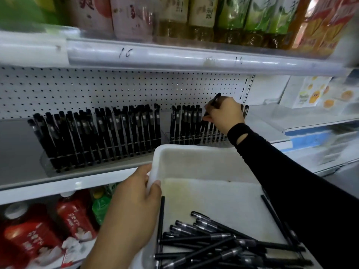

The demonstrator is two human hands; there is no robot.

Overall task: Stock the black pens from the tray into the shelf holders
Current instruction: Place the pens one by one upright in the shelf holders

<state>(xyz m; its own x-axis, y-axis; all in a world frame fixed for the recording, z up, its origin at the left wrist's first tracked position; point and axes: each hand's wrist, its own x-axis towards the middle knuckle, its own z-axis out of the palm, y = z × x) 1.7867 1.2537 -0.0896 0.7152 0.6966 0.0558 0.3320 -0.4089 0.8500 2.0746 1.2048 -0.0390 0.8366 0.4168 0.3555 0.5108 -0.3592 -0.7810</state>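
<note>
We held the white tray by its left rim in our left hand while our right hand, pinching one light, stiff, slick pen mid-barrel, worked at the right end of the shelf holder; the loose pens lay at the tray's near edge.

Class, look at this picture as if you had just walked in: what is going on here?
A person is stocking pens on a shop shelf. The left hand grips the rim of a white tray that holds a loose pile of black pens. The right hand holds one pen over the right holder, among the pens standing there. The left holder looks full. Many pens are left in the tray.
</note>
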